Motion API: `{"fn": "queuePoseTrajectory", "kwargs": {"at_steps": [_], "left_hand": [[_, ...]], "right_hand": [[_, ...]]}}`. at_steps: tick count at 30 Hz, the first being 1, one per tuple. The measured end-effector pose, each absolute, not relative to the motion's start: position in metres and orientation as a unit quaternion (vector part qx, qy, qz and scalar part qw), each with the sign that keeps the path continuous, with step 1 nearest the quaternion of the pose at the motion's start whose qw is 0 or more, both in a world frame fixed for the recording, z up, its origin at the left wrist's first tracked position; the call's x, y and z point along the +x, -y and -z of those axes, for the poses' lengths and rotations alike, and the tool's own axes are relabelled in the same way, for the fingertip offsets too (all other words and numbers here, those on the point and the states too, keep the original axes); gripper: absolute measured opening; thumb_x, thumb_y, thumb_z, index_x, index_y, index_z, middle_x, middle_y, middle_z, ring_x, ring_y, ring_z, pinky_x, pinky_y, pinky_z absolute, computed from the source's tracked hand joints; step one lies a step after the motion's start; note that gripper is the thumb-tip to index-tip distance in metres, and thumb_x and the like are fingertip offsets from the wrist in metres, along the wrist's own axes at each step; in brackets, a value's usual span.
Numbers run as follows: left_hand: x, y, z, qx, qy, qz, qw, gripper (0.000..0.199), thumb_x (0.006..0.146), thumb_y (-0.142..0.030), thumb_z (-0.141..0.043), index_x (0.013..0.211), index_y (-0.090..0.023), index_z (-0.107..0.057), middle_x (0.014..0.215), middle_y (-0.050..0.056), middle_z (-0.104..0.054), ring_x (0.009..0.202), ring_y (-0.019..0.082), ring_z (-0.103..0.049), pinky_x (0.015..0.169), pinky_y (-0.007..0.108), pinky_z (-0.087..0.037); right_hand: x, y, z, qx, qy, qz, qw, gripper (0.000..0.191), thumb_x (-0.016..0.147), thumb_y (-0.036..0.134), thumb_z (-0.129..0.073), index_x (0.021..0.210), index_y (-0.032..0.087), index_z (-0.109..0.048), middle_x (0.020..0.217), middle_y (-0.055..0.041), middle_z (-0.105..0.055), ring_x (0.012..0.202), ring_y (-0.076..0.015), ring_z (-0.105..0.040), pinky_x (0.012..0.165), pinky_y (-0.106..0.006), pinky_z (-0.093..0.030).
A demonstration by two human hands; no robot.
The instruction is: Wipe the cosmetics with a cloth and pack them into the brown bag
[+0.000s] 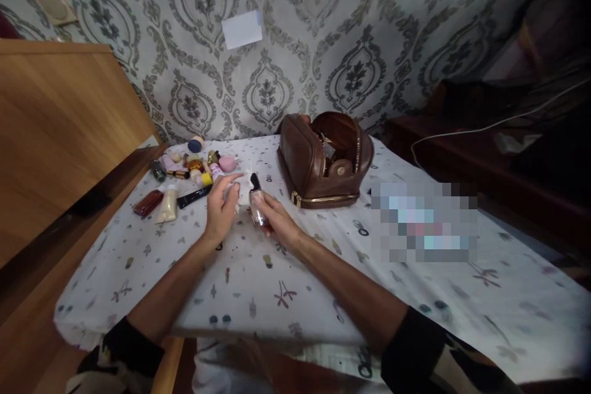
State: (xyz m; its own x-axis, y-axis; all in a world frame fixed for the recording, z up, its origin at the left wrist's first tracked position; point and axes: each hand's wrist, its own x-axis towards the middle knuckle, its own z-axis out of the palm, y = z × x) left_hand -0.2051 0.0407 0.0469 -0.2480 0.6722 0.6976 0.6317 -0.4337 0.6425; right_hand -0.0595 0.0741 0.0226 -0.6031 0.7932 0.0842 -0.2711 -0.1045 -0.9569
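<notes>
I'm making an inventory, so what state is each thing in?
Brown bag: upright, top open, contents showing
Lower front zip: looks closed
Small bottle: held nearly upright, black top seemingly on
Right grip: closed around the bottle
Left grip: fingers loosely bent, hold unclear
Cream tube: lying down, appears capped
Black tube: lying down
Patterned cloth: spread out
Pixelated patch: unreadable

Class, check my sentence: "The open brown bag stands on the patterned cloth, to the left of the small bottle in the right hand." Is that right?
Not quite: the head view shows the open brown bag standing on the patterned cloth to the right of the small bottle in the right hand.
</notes>
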Motion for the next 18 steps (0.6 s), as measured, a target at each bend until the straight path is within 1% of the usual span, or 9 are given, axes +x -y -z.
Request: {"fn": "queuePoseTrajectory", "kwargs": {"at_steps": [2, 4, 7, 9, 12, 16, 18], "left_hand": [[-0.210, -0.043, -0.046, 0.577, -0.542, -0.610, 0.026, 0.028, 0.094, -0.041, -0.053, 0.106, -0.020, -0.069, 0.103, 0.005, -0.069, 0.102, 0.022, -0.061, 0.096, 0.033, -0.046], [-0.211, -0.045, -0.043, 0.564, -0.546, -0.618, 0.046, 0.030, 0.094, -0.044, -0.053, 0.104, -0.020, -0.068, 0.100, 0.005, -0.068, 0.099, 0.021, -0.061, 0.094, 0.032, -0.046], [-0.207, -0.043, -0.039, 0.583, -0.538, -0.601, 0.098, 0.032, 0.094, -0.045, -0.054, 0.108, -0.019, -0.066, 0.102, 0.005, -0.067, 0.098, 0.020, -0.060, 0.093, 0.032, -0.046], [-0.203, -0.042, -0.037, 0.592, -0.534, -0.590, 0.128, 0.032, 0.092, -0.043, -0.058, 0.112, -0.020, -0.064, 0.106, 0.005, -0.067, 0.100, 0.021, -0.060, 0.093, 0.031, -0.045], [-0.199, -0.039, -0.034, 0.613, -0.527, -0.570, 0.150, 0.030, 0.090, -0.039, -0.062, 0.112, -0.020, -0.064, 0.106, 0.004, -0.066, 0.100, 0.020, -0.061, 0.091, 0.030, -0.046], [-0.194, -0.035, -0.035, 0.662, -0.509, -0.527, 0.157, 0.024, 0.088, -0.035, -0.063, 0.105, -0.019, -0.068, 0.092, 0.003, -0.065, 0.087, 0.019, -0.061, 0.078, 0.028, -0.047], [-0.192, -0.033, -0.037, 0.683, -0.504, -0.506, 0.155, 0.023, 0.086, -0.033, -0.065, 0.104, -0.019, -0.069, 0.089, 0.003, -0.066, 0.081, 0.018, -0.061, 0.072, 0.028, -0.047]], "right_hand": [[-0.059, -0.073, -0.022, -0.238, 0.560, -0.698, 0.377, 0.049, 0.079, 0.069, -0.062, 0.089, 0.021, -0.057, 0.061, 0.0066, -0.047, 0.041, -0.0065, -0.036, 0.033, -0.020, -0.026], [-0.059, -0.073, -0.022, -0.233, 0.557, -0.697, 0.387, 0.050, 0.080, 0.071, -0.060, 0.088, 0.021, -0.056, 0.061, 0.0067, -0.045, 0.040, -0.0060, -0.035, 0.033, -0.020, -0.024], [-0.058, -0.073, -0.023, -0.217, 0.550, -0.694, 0.411, 0.051, 0.082, 0.072, -0.057, 0.081, 0.021, -0.052, 0.061, 0.0052, -0.049, 0.040, -0.0056, -0.033, 0.032, -0.020, -0.020], [-0.058, -0.074, -0.024, -0.216, 0.537, -0.695, 0.427, 0.051, 0.082, 0.072, -0.057, 0.082, 0.021, -0.053, 0.061, 0.0046, -0.052, 0.039, -0.0056, -0.033, 0.033, -0.020, -0.020], [-0.056, -0.076, -0.026, -0.234, 0.514, -0.693, 0.447, 0.052, 0.080, 0.072, -0.059, 0.092, 0.021, -0.057, 0.061, 0.0050, -0.053, 0.038, -0.0067, -0.035, 0.032, -0.021, -0.024], [-0.055, -0.083, -0.025, -0.264, 0.475, -0.701, 0.462, 0.056, 0.077, 0.075, -0.059, 0.095, 0.021, -0.060, 0.060, 0.0052, -0.050, 0.042, -0.0090, -0.041, 0.036, -0.023, -0.031], [-0.056, -0.089, -0.021, -0.286, 0.448, -0.711, 0.461, 0.057, 0.077, 0.076, -0.057, 0.095, 0.022, -0.060, 0.062, 0.0043, -0.050, 0.047, -0.0108, -0.045, 0.039, -0.023, -0.035]]}}
